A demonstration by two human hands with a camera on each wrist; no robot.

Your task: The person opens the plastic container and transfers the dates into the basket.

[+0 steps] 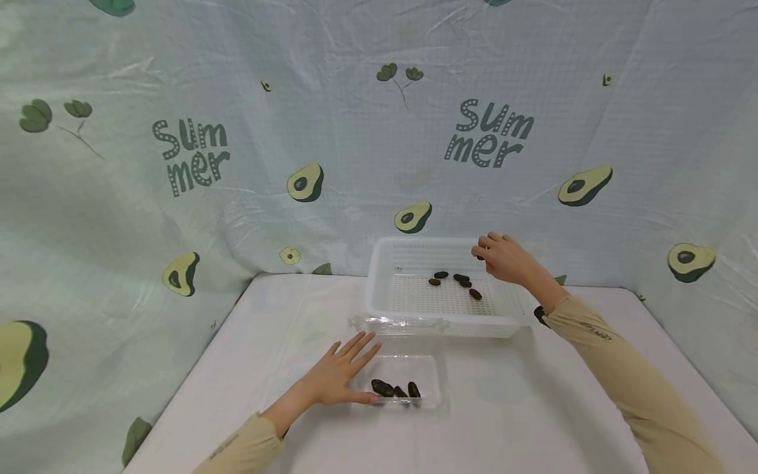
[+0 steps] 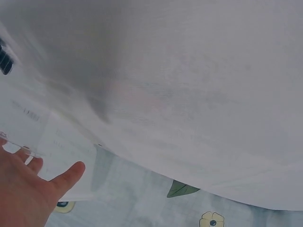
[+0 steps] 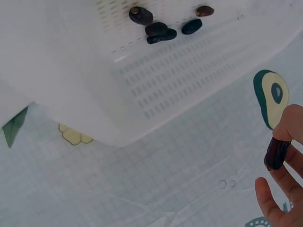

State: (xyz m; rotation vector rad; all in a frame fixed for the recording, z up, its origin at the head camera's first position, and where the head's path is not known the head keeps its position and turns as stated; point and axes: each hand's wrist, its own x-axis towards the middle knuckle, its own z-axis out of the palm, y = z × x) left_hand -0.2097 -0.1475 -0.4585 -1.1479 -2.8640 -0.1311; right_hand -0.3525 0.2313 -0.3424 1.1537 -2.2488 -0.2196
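Note:
My right hand [image 1: 506, 259] is raised over the right rear of a white plastic basket [image 1: 381, 289]. Thumb and fingertips pinch a dark brown date [image 3: 277, 153], seen clearly in the right wrist view. On the slotted basket floor lie several more dates [image 1: 476, 294]. In front of the basket stands a clear plastic box [image 1: 431, 372], its transparent lid [image 1: 408, 324] folded back against the basket's front. Several dates [image 1: 382, 388] rest along the box's near side. My left hand [image 1: 333, 376] has its fingers spread straight at the box's left side, its thumb along the near rim.
A white-covered table [image 1: 503, 421] carries both containers. Behind and at the sides hangs a pale curtain [image 1: 343, 131] printed with avocados and lettering. A dark object [image 1: 540, 315] shows by the right sleeve, beyond the basket's corner.

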